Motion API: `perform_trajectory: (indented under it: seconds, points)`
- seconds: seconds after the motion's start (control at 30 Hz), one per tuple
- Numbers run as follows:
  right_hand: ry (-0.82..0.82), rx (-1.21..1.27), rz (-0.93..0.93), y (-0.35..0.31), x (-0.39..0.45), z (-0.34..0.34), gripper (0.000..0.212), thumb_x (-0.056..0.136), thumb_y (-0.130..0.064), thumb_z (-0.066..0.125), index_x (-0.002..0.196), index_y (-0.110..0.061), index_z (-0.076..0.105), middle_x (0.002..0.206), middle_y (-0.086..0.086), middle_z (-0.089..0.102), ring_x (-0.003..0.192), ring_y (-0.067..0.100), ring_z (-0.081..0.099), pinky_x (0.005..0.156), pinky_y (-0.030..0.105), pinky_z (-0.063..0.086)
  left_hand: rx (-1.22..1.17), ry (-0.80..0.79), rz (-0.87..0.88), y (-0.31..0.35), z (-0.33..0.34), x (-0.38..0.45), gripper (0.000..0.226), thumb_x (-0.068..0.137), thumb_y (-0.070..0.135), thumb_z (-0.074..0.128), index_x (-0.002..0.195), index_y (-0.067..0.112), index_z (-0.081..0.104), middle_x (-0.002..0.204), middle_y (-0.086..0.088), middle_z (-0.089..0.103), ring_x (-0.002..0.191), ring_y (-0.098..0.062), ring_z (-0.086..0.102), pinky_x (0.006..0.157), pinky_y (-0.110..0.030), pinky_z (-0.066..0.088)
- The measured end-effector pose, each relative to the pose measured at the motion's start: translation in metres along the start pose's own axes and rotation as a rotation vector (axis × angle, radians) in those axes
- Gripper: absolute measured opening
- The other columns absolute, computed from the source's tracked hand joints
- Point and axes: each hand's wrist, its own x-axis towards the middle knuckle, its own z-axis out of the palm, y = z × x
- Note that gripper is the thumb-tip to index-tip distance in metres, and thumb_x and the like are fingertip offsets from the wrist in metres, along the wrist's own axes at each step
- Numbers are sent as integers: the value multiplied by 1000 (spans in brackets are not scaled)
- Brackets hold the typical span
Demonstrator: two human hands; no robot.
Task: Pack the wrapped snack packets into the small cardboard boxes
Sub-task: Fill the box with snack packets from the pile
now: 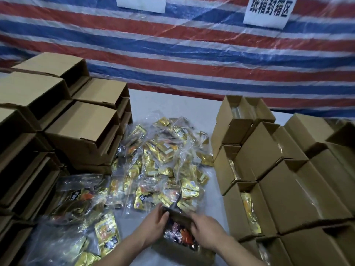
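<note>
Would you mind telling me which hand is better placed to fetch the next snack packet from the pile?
The left hand, probably. Both hands grip the open box, but the packet pile lies ahead and to the left of it, while the right hand sits nearer the filled boxes.

1. White sign [141,3], top centre: upper part cut by the frame edge, text unreadable.
2. Small open box [182,250], bottom centre: far wall and contents partly covered by both hands; print on contents blurred.
3. Stacked boxes [28,150], left: run past the left edge.
4. Filled boxes [297,189], right: cut by right and bottom edges.
5. Packet labels in the pile [163,160]: too small to read.
</note>
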Motion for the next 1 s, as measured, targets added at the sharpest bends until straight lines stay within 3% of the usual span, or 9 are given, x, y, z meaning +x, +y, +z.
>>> perform_trajectory:
  seconds: [0.07,0.17,0.3,0.43,0.53,0.6,0.77,0.93,1.0]
  points:
    - [3,-3,19,8,-5,8,38,96,-25,42,134,-26,44,113,12,66,100,32,64,78,35,49,14,34,-62,-2,3,-8,39,100,46,47,134,28,39,125,-1,61,107,-4,64,94,-24,50]
    - [3,9,42,16,-6,14,33,98,-20,39,130,-21,48,110,14,66,100,33,63,78,35,47,6,79,-245,-7,9,-20,85,91,58,58,150,8,23,144,-13,49,125,-26,55,100,-29,45]
    - [29,4,51,17,-7,19,33,100,-14,38,130,-21,49,111,11,66,101,31,63,75,32,42,-209,-35,-437,12,21,-30,65,92,49,57,139,7,40,124,-12,52,111,-26,55,85,-35,53]
    - [79,30,70,17,-16,5,36,98,-13,40,131,-22,48,104,7,67,96,29,64,75,33,46,-245,26,-359,36,23,-36,36,104,29,41,134,10,46,91,-3,54,80,-15,54,60,-22,43]
    - [196,56,55,17,-29,-29,27,98,-18,39,122,-24,50,87,2,61,80,25,60,64,29,35,-274,72,-295,62,17,-35,48,102,41,43,142,14,40,116,-9,59,104,-21,59,90,-29,49]
    - [320,73,63,17,-37,-60,15,99,-21,40,109,-28,49,83,0,62,80,25,64,62,30,33,-329,88,-204,87,17,-33,64,97,52,50,149,21,32,135,-2,53,122,-21,51,107,-35,40]
    - [590,113,199,34,-40,-147,9,100,-23,46,92,-23,41,89,10,67,87,35,65,61,35,34,-440,172,87,178,33,0,71,89,56,61,147,29,29,142,5,52,125,-16,53,108,-34,40]
    - [680,103,365,66,-25,-207,9,102,-23,44,94,-18,45,95,9,65,90,32,64,74,40,52,-523,68,136,249,45,56,42,92,40,58,128,30,38,120,1,62,106,-19,63,91,-32,51]
    - [660,102,423,79,-15,-218,7,100,-21,48,95,-19,44,100,8,65,95,31,64,72,35,48,-509,65,99,265,54,74,55,91,36,53,141,21,35,127,-6,60,114,-27,61,100,-45,49]
